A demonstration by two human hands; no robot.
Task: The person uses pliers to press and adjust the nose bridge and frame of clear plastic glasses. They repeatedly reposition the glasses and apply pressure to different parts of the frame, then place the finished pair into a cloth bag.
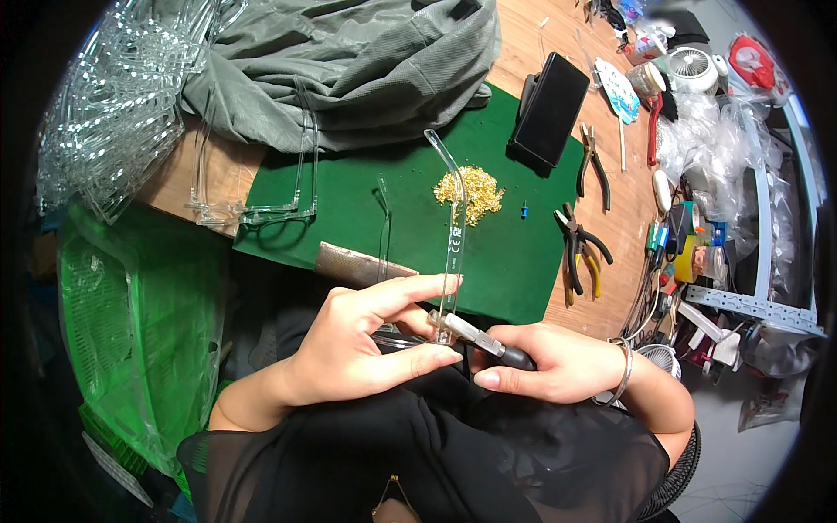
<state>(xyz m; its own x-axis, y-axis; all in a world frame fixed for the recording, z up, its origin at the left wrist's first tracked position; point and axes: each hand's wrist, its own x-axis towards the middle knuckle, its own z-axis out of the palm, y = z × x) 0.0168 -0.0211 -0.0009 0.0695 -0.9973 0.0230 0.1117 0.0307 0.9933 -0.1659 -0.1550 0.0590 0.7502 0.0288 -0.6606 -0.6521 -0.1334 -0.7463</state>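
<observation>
My left hand point(349, 336) is closed on a clear plastic glasses frame point(458, 222), thumb and fingers pinching it near a front corner. One temple stands up from that corner, and the other rises further left. In my right hand point(558, 362) is a pair of pliers point(475, 334) with dark handles, its metal jaws at the corner where the temple meets the front. Whether the jaws grip the hinge I cannot tell. Beyond the raised temple lies a heap of tiny gold-coloured metal parts point(481, 199) on a green mat point(514, 283).
At far left, clear frames point(113, 105) are piled beside grey cloth point(349, 78); another clear frame point(261, 212) lies nearer. A black phone point(551, 109), two more pliers point(593, 166) point(580, 248) and a blue pin point(524, 209) lie rightward. A green crate point(139, 322) stands left.
</observation>
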